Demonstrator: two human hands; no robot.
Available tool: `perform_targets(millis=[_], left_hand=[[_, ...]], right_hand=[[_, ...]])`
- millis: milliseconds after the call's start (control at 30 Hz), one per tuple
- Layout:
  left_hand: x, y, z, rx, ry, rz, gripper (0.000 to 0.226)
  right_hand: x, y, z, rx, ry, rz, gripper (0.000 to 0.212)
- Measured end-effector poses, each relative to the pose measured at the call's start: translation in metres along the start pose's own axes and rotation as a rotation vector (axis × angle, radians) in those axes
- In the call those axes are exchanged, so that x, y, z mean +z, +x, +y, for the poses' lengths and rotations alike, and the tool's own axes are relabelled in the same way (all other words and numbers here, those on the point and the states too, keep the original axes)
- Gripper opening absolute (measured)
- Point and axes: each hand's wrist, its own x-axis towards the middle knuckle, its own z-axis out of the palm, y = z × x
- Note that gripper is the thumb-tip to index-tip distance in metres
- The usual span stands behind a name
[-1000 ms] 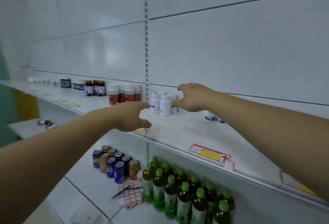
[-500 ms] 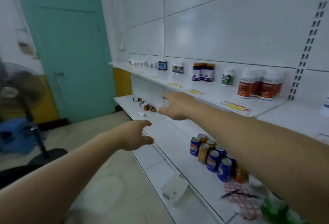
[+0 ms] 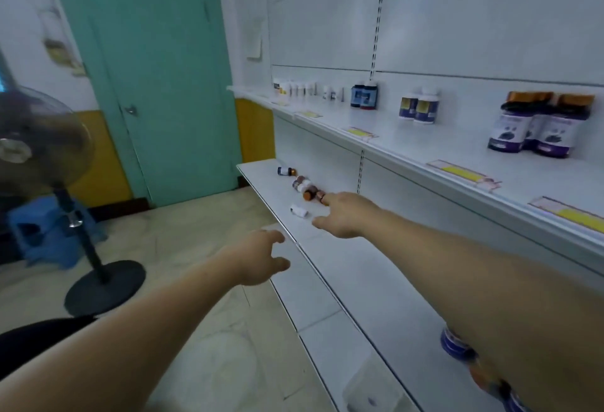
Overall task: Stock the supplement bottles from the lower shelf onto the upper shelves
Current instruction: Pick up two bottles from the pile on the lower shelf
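Observation:
Several small supplement bottles lie on their sides at the far left end of the white lower shelf (image 3: 327, 267): a dark one with an orange cap (image 3: 286, 171), a brown cluster (image 3: 305, 187) and a white one (image 3: 298, 210). My right hand (image 3: 343, 215) reaches over this shelf with fingers spread, its fingertips right beside the brown cluster and the white bottle. It holds nothing. My left hand (image 3: 261, 256) hovers in front of the shelf edge, fingers loosely spread and empty. The upper shelf (image 3: 408, 146) carries standing bottles, among them purple-labelled ones (image 3: 529, 127).
A teal door (image 3: 157, 78) stands at the left beyond the shelving. A pedestal fan (image 3: 58, 163) and a blue stool (image 3: 36, 231) occupy the floor at far left. Drink cans (image 3: 454, 343) sit on the lower shelf under my right forearm.
The view has swung left from the white bottles on the upper shelf toward the door. My right hand left the upper shelf and now reaches down to the lying bottles. My left hand followed.

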Motion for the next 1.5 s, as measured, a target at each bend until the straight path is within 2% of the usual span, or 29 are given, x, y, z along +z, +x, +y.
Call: perform_targets(millis=[267,400,467,600,633,667,767,833,1167,1500], left_hand=[[-0.008,0.158,-0.089,0.088,0.001,-0.101,0.062],[-0.005,0.25,-0.143,0.167,-0.009,-0.135,0.061],[-0.002,0.296,-0.172,0.204,-0.018,-0.167,0.062],[0.004,0.372,-0.22,0.266,-0.008,-0.298,0.064],[0.006,0.389,-0.229,0.283,0.011,-0.332,0.064],[0.007,0.406,-0.235,0.301,0.03,-0.359,0.064],[0.011,0.46,-0.246,0.359,0.069,-0.405,0.065],[0.015,0.498,-0.248,0.405,0.071,-0.421,0.064],[0.041,0.69,-0.241,0.636,0.243,-0.498,0.067],[0.08,0.818,-0.22,0.939,0.371,-0.542,0.065]], right_hand=[[0.029,0.171,-0.013,0.079,0.068,-0.048,0.075],[0.064,0.253,-0.015,0.194,0.119,-0.057,0.078],[0.08,0.291,-0.017,0.284,0.167,-0.076,0.085],[0.095,0.352,-0.02,0.432,0.3,-0.121,0.113],[0.098,0.366,-0.019,0.458,0.319,-0.125,0.114],[0.1,0.379,-0.017,0.485,0.333,-0.126,0.109],[0.111,0.42,-0.005,0.564,0.313,-0.11,0.075],[0.119,0.445,0.007,0.619,0.306,-0.087,0.066],[0.18,0.557,0.075,0.854,0.443,-0.043,0.061],[0.227,0.6,0.091,1.177,0.537,0.018,0.066]])
